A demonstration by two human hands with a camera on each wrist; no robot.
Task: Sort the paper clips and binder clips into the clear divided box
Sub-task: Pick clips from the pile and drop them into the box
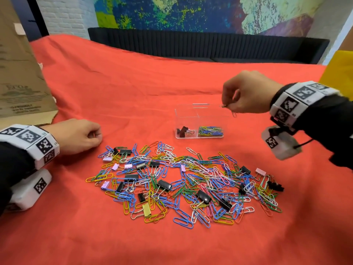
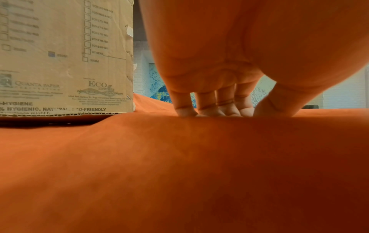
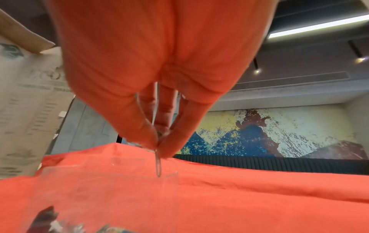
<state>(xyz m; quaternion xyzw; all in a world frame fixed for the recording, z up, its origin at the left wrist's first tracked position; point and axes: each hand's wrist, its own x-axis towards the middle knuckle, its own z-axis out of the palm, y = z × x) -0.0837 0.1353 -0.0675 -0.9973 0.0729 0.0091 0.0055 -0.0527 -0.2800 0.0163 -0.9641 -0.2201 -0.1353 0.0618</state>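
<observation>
A clear divided box (image 1: 198, 119) stands on the red cloth. Its left compartment holds black binder clips (image 1: 183, 131) and its right one coloured paper clips (image 1: 210, 130). My right hand (image 1: 228, 106) hovers over the box's right end and pinches paper clips (image 1: 233, 113) that dangle from the fingertips; the right wrist view shows one clip (image 3: 158, 164) hanging over the box rim (image 3: 169, 174). A wide pile of mixed paper clips and binder clips (image 1: 183, 184) lies in front of the box. My left hand (image 1: 95, 135) rests on the cloth at the left, fingers loosely curled, holding nothing.
A cardboard box (image 1: 21, 77) stands at the far left, close behind my left hand (image 2: 215, 108). A dark bench (image 1: 210, 46) runs behind the table. Something yellow (image 1: 338, 71) sits at the right edge. Bare red cloth (image 1: 133, 83) stretches beyond the clear box.
</observation>
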